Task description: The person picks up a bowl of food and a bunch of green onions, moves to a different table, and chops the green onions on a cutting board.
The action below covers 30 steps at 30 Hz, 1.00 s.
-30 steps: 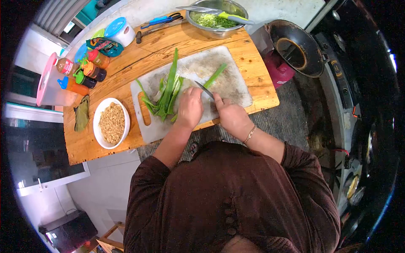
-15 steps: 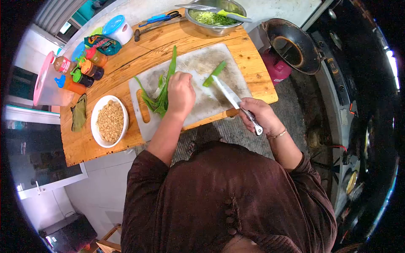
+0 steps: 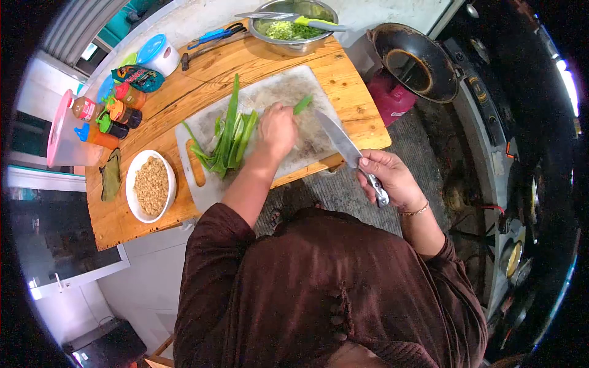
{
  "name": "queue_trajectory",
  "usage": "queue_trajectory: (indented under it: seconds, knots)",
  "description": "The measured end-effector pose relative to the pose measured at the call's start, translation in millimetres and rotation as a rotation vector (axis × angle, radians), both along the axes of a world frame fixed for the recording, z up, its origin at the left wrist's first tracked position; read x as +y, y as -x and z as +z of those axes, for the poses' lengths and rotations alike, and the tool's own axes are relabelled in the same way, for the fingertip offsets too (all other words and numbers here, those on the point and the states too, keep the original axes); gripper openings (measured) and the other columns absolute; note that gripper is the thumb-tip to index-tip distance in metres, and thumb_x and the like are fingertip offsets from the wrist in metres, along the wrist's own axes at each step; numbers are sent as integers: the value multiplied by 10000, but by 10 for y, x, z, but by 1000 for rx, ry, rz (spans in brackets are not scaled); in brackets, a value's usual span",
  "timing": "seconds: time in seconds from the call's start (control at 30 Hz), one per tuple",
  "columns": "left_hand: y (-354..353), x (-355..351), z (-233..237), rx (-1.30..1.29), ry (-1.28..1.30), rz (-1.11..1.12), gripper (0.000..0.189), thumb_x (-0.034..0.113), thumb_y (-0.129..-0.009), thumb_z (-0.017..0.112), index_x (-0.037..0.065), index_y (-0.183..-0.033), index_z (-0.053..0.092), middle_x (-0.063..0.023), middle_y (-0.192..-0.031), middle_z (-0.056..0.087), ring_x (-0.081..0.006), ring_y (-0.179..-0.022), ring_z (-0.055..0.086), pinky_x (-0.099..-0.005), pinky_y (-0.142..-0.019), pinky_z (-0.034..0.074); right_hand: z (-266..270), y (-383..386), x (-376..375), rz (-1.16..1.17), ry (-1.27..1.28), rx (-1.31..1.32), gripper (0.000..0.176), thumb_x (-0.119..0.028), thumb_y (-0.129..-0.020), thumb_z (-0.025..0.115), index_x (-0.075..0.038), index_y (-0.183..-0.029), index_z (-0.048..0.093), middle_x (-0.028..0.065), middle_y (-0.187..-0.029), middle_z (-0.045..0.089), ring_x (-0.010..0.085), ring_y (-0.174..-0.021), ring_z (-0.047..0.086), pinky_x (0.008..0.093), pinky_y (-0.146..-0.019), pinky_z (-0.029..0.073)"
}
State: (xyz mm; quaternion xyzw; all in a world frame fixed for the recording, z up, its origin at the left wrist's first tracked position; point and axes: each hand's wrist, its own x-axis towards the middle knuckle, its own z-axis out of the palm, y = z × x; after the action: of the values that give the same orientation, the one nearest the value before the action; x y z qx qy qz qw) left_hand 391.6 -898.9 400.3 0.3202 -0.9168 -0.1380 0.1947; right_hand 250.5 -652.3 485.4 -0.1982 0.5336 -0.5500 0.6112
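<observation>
My right hand [image 3: 392, 178] grips a kitchen knife [image 3: 341, 142] by its dark handle. The blade points up and left over the edge of the white cutting board [image 3: 319, 80]. Above the board's middle, my left hand [image 3: 277, 130] has its fingers closed at the lower end of a short green leek leaf piece [image 3: 303, 103]; the fingertips are partly hidden. Left of that hand lies a bunch of long green leek leaves [image 3: 228, 138], spread on the board beside its handle slot.
A metal bowl [image 3: 328, 44] holds chopped greens, with a green-handled knife [image 3: 319, 23] across it. A white bowl [image 3: 130, 190] of brown crumbly food stands at left. Sauce bottles [image 3: 110, 126], blue-handled scissors [image 3: 211, 37] and a wok [image 3: 438, 83] surround the workspace.
My left hand has left the leek bunch and moved right to the short leaf piece. The knife has drawn back from that piece. The view has shifted slightly.
</observation>
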Motion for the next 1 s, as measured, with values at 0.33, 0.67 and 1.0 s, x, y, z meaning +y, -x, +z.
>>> queue_trajectory:
  seconds: [0.33, 0.67, 1.0]
  knots:
    - [-768, 411, 330, -28, 129, -3, 160, 119, -787, 718, 43, -927, 720, -149, -982, 647, -362, -929, 621, -463, -827, 509, -485, 87, 75, 47, 31, 861, 317, -155, -1003, 579, 18, -1269, 595, 98, -835, 648, 165, -709, 625, 331, -656, 519]
    - [-379, 334, -84, 222, -20, -97, 184, 73, -824, 711, 52, -1006, 728, -132, -1039, 645, -361, -946, 630, -460, -828, 516, -464, -285, -152, 210, 101, 1307, 478, -55, -963, 566, -52, -1435, 488, 228, -990, 632, 418, -907, 637, 458, -795, 523]
    - [-433, 305, -162, 354, 32, -215, 132, 53, -829, 677, 24, -957, 689, -134, -943, 606, -356, -924, 589, -450, -815, 491, -592, -556, -178, 261, 33, 1417, 650, -64, -924, 550, -122, -1542, 355, 230, -1013, 587, 447, -809, 636, 516, -726, 539]
